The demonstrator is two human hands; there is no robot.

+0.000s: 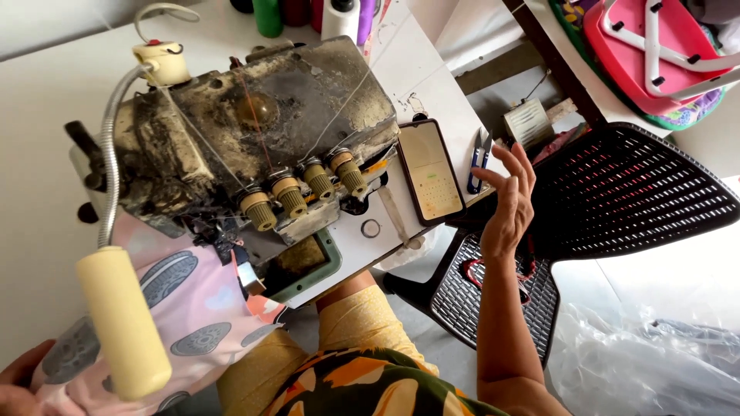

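Left hand (19, 381): at the bottom left corner, mostly out of frame, touching the edge of the pink patterned fabric (181, 308); whether its fingers pinch the cloth cannot be told.
Fabric: lies under the front of the grimy sewing machine (254, 131), beside a cream lamp (123, 320).
Phone (430, 171): flat on the white table (46, 154), right of the machine.
Right hand (510, 202): raised, fingers spread, holding nothing, just beside the blue snips (478, 160), above a black chair (617, 192).

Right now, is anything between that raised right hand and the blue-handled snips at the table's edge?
Nothing visible. The right hand hangs open in the air beside the blue-handled snips, with only bare gap between fingertips and handles. The phone lies on the snips' far side.
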